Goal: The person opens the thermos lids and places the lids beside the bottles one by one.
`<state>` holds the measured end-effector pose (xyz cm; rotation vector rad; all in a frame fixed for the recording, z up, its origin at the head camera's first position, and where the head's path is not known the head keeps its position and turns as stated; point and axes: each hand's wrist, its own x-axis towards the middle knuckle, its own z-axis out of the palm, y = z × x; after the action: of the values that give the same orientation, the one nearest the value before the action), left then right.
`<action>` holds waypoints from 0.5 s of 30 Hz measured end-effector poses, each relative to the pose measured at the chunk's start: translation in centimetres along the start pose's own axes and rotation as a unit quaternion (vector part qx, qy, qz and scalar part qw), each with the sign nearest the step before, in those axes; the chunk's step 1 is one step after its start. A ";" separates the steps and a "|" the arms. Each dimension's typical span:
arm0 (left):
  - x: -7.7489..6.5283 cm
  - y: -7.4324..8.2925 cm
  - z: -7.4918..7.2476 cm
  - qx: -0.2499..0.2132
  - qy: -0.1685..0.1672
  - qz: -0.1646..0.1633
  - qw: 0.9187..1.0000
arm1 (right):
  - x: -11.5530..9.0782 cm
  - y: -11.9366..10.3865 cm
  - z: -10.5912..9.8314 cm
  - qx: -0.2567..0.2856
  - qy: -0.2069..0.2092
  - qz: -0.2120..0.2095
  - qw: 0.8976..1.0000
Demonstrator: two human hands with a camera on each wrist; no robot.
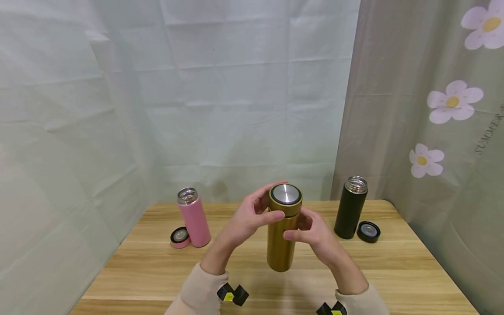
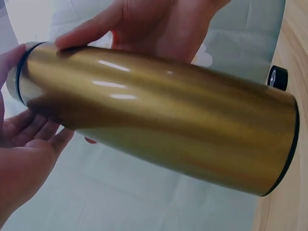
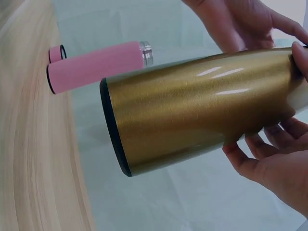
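A gold thermos bottle (image 1: pixel 280 251) is held upright above the table, its gold lid (image 1: pixel 286 194) with a silver disc seated on top. My left hand (image 1: pixel 251 215) grips it at the lid, thumb across the front of the seam. Lower down, my right hand (image 1: pixel 318 234) holds the upper body with its thumb in front and fingers behind. Both wrist views show the thermos body (image 2: pixel 163 110) and its dark base; in the right wrist view the fingers (image 3: pixel 255 159) of the right hand curl under it. Fingers behind the bottle are partly hidden in the head view.
On the left stands an open pink thermos (image 1: pixel 195 221), its pink lid (image 1: pixel 180 237) lying beside it. An open black thermos (image 1: pixel 349 212) stands on the right with its black lid (image 1: pixel 369 231) next to it. The wooden table (image 1: pixel 145 271) ends at hanging curtains (image 1: pixel 244 100).
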<state>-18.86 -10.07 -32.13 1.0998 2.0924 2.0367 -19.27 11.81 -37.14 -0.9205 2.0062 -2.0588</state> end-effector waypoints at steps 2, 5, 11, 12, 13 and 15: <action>-0.1 0.1 0.2 -0.001 0.013 -0.003 1.000 | 0.0 0.0 0.0 0.002 0.001 0.001 1.000; -0.1 0.1 0.3 -0.003 0.022 -0.005 1.000 | 0.0 0.0 0.0 0.002 0.001 0.001 1.000; 0.0 0.0 0.1 0.003 0.001 0.001 1.000 | 0.0 0.0 0.0 -0.007 0.008 -0.002 1.000; 0.1 0.0 0.0 0.006 -0.003 0.000 1.000 | 0.0 0.0 0.0 -0.009 0.009 -0.002 1.000; 0.1 0.1 0.0 0.008 -0.007 -0.001 1.000 | 0.0 0.0 0.0 -0.011 0.010 -0.001 1.000; 0.1 0.1 0.0 0.013 -0.008 -0.005 1.000 | 0.0 0.0 0.1 -0.014 0.013 0.002 1.000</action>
<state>-18.87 -10.05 -31.96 1.1027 2.1180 1.9952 -19.21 11.79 -37.13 -0.8983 2.0531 -2.0568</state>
